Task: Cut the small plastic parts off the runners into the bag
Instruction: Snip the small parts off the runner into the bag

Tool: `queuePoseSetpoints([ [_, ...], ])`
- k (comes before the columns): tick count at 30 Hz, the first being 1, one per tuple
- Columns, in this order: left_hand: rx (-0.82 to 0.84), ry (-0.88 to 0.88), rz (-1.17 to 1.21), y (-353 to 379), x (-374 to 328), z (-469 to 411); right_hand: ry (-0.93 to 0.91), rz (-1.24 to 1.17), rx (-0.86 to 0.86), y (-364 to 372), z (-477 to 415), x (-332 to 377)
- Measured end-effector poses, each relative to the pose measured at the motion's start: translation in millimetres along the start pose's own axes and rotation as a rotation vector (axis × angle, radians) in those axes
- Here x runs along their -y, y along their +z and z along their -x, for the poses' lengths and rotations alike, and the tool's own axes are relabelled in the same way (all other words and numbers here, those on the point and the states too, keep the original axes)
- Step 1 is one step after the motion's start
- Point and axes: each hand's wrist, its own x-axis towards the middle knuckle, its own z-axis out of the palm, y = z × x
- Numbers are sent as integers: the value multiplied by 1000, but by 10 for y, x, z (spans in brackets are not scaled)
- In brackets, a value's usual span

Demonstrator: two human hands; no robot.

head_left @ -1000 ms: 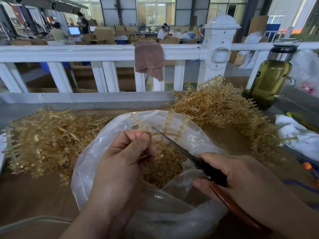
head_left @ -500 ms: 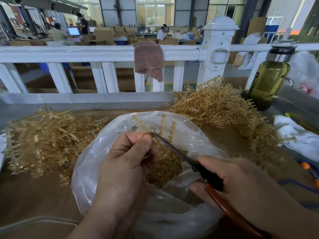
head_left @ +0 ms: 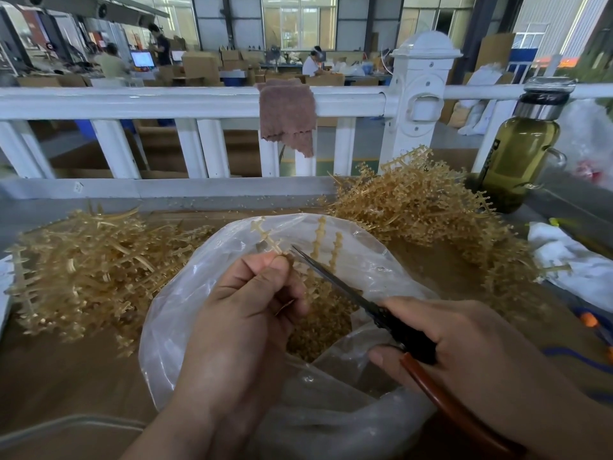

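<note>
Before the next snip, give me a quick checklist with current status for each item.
1. Runner pinched in left hand: ok.
2. Scissors held in right hand: ok.
3. Cut point over the bag mouth, so parts drop inside: ok.
4. Blade tip clear of the left fingertips: cannot tell, they look very close.
5. Bag open, cut parts already inside: ok.
6. Blades open around a part: cannot tell.
</note>
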Motion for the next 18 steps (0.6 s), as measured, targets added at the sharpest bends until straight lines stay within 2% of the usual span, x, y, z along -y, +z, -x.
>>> queuePoseSetpoints([
  [18,-57,59,-102,13,11,23,21,-54,-12,-27,4,90],
])
